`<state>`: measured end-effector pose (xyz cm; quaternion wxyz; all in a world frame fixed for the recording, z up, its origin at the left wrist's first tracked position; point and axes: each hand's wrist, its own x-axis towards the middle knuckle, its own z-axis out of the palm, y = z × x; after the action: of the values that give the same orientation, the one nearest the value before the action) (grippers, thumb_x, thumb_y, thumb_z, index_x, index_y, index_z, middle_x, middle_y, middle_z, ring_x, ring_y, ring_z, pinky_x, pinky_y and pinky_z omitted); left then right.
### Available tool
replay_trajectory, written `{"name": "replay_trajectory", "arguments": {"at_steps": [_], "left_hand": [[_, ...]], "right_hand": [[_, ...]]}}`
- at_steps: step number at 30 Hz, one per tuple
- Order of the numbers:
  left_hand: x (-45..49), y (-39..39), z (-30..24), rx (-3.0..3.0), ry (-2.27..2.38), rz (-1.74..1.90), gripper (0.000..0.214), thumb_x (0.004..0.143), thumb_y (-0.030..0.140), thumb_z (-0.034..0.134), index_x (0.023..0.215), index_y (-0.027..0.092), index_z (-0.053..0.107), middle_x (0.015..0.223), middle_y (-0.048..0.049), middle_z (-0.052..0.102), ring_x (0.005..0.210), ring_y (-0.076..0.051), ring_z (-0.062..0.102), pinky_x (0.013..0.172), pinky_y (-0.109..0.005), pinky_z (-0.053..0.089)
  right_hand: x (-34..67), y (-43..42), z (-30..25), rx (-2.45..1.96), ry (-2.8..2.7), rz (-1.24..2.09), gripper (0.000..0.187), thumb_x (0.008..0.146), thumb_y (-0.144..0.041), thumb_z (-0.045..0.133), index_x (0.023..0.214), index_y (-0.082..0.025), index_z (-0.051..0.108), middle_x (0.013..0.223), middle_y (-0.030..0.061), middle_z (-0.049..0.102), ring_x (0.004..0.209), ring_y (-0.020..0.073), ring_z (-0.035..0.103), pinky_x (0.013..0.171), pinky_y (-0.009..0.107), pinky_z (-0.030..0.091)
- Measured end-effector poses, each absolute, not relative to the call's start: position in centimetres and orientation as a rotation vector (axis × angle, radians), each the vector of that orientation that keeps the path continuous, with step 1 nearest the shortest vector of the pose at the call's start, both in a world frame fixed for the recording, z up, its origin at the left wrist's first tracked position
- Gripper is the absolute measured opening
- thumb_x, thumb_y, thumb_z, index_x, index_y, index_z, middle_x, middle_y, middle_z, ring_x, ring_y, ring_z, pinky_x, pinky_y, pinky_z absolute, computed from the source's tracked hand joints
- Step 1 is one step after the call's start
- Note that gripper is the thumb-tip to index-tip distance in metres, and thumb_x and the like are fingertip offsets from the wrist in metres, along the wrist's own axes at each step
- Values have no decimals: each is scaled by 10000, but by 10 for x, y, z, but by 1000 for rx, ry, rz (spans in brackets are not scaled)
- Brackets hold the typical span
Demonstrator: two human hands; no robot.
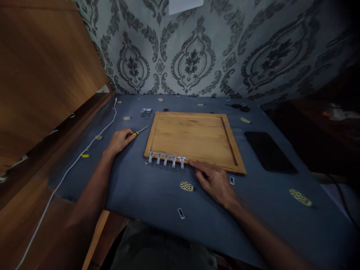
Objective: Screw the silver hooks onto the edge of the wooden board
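Observation:
A wooden tray-like panel (194, 139) lies flat on the blue cloth. Along its near edge hangs a row of several small metal clips (166, 158). My left hand (120, 140) rests on the cloth to the left of the panel, closed around a small yellow-handled screwdriver (140, 132) whose shaft points toward the panel. My right hand (215, 180) lies at the panel's near edge, fingers stretched toward the rightmost clip, holding nothing I can see.
A black phone (269, 152) lies right of the panel. A white cable (84, 150) runs along the left side. A small metal part (146, 112) and dark scissors (241, 107) sit near the wall. A wooden cabinet (42, 75) stands left.

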<state>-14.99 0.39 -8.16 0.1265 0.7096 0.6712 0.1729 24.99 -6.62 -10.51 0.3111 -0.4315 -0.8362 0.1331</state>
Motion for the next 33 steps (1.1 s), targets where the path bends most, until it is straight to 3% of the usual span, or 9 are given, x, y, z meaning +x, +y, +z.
{"name": "replay_trajectory", "arguments": {"at_steps": [8,12,24,33], "left_hand": [[-148,-2,-77,2152,2005,392,327,979,382,597,1210,150,609,1196,-97,634,1034,-208,645,898,-416,573],[-148,2,-81,2147,2042,446,334,978,386,598,1213,148,607,1194,-98,634,1031,-209,646,895,-416,574],[-140,98,-87,2176,2084,786,369,972,370,608,1273,157,580,1276,-112,600,1108,-235,625,939,-450,562],[-145,116,-107,2137,2072,787,362,973,371,608,1261,155,585,1259,-109,607,1088,-229,631,925,-441,567]], "right_hand": [[252,-64,-108,-1098,-2184,381,390,911,-164,485,1175,-279,748,1077,38,785,936,243,764,821,426,641],[253,-64,-108,-1082,-2174,409,387,900,-172,478,1156,-242,761,1074,58,785,939,238,763,838,398,630],[255,-62,-112,-1120,-2165,524,412,898,-168,481,1197,-260,748,1125,58,771,980,243,753,876,404,612],[256,-61,-114,-1107,-2167,484,417,897,-171,472,1194,-273,746,1123,51,772,976,236,754,870,400,615]]}}
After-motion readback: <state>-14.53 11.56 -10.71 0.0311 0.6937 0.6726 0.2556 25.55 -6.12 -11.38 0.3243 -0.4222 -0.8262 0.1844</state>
